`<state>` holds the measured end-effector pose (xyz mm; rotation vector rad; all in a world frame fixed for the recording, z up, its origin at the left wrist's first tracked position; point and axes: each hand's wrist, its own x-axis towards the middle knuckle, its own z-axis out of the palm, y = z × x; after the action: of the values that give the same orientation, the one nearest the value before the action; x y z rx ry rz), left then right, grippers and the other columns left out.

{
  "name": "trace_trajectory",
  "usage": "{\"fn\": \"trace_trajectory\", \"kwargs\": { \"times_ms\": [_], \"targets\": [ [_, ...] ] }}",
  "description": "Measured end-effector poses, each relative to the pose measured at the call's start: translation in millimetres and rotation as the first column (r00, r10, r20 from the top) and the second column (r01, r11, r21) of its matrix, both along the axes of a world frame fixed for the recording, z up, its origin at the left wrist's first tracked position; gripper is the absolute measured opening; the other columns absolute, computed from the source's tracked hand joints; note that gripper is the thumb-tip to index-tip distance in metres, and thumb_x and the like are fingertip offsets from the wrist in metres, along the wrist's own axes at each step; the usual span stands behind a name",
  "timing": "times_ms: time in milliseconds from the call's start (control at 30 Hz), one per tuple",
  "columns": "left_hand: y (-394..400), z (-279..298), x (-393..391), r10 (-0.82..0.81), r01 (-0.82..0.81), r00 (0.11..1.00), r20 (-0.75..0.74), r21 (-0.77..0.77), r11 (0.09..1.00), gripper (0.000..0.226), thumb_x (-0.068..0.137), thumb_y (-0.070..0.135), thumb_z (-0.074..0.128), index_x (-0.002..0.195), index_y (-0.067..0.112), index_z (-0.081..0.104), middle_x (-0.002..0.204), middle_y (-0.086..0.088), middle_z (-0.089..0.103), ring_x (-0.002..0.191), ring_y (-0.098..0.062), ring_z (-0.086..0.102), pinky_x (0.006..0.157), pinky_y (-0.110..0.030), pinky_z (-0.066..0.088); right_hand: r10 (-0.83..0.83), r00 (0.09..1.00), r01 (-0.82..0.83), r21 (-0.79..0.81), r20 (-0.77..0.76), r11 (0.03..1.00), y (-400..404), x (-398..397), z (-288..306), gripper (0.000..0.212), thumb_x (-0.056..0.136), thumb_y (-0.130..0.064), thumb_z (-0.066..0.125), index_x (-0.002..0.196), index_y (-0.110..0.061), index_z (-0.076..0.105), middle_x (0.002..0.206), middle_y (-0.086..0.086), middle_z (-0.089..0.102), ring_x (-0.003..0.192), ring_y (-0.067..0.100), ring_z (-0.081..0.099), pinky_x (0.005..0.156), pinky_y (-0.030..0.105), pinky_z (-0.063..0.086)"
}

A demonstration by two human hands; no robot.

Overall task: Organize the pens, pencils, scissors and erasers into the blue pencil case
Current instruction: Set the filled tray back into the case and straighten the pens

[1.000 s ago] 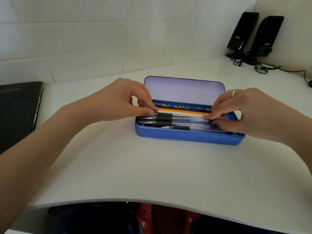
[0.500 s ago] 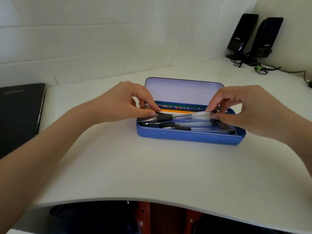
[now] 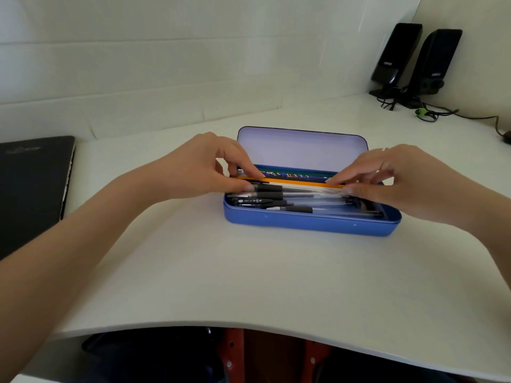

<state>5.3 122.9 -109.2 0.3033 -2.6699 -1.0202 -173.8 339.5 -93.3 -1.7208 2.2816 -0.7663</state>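
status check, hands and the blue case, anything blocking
Left hand and right hand both pinching one clear pen at its ends, over the open blue pencil case. Pens and pencils inside. Nothing blocking.

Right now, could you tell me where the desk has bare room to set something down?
Bare white desk lies between the blue pencil case and the near edge, and between the case and the black laptop. Crowded: the case under both hands, and the speakers corner with cables.

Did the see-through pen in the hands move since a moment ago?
Yes. The clear plastic pen, raised at its right end before, now lies lower and flatter, beside the orange pencil in the blue metal pencil case.
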Motion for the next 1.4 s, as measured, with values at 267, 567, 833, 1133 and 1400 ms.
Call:
{"fn": "trace_trajectory", "kwargs": {
  "times_ms": [267,567,833,1133,1400],
  "targets": [
    [0.3,0.4,0.5,0.012,-0.012,1.000,0.015,0.037,0.999,0.016,0.072,0.012,0.076,0.076,0.028,0.074,0.081,-0.014,0.067,0.068,-0.010,0.056,0.067,-0.021,0.045,0.042,0.999,-0.042,0.009,0.030,0.999,0.8,1.8,0.2,0.015,0.073,-0.022,0.071,0.082,-0.033,0.076,0.072,-0.012,0.070,0.065,0.015,0.064,0.075,0.023,0.050],
    [1.6,3.1,1.1,0.037,-0.037,0.999,0.006,0.082,0.996,0.020,0.076,0.010,0.070,0.075,0.030,0.076,0.085,-0.008,0.072,0.081,-0.022,0.062,0.073,-0.027,0.049,-0.037,0.999,0.039,-0.075,0.033,0.996,0.4,-2.1,0.7,0.004,0.075,-0.025,0.072,0.077,-0.028,0.072,0.075,-0.008,0.074,0.071,0.006,0.070,0.075,0.015,0.051],
    [1.3,5.5,2.4,0.024,-0.025,1.000,0.021,0.089,0.996,0.021,0.077,0.009,0.071,0.077,0.029,0.076,0.084,-0.010,0.072,0.072,-0.011,0.059,0.074,-0.029,0.048,-0.036,0.999,0.038,-0.062,0.038,0.997,-0.5,-3.4,0.0,0.010,0.080,-0.019,0.069,0.082,-0.028,0.072,0.078,-0.009,0.073,0.073,0.002,0.068,0.075,0.010,0.048],
    [0.7,5.7,3.8,-0.034,0.030,0.998,0.057,0.081,0.996,0.011,0.076,0.017,0.074,0.081,0.027,0.076,0.084,0.000,0.072,0.073,-0.005,0.058,0.073,-0.023,0.047,-0.013,1.000,0.013,-0.001,0.008,1.000,-1.2,-6.1,-5.9,0.010,0.086,-0.021,0.061,0.085,-0.031,0.064,0.076,-0.008,0.070,0.069,0.006,0.065,0.075,0.025,0.050],
    [-2.4,7.1,5.3,-0.121,0.115,0.991,0.062,0.093,0.989,0.028,0.058,0.047,0.072,0.083,0.035,0.075,0.086,-0.007,0.068,0.076,-0.012,0.059,0.071,-0.023,0.048,-0.005,0.999,0.006,0.019,-0.044,1.000,-1.3,-1.1,-6.6,0.007,0.087,-0.026,0.056,0.083,-0.026,0.062,0.079,-0.010,0.068,0.073,0.008,0.063,0.065,0.015,0.044]
  ]
}}
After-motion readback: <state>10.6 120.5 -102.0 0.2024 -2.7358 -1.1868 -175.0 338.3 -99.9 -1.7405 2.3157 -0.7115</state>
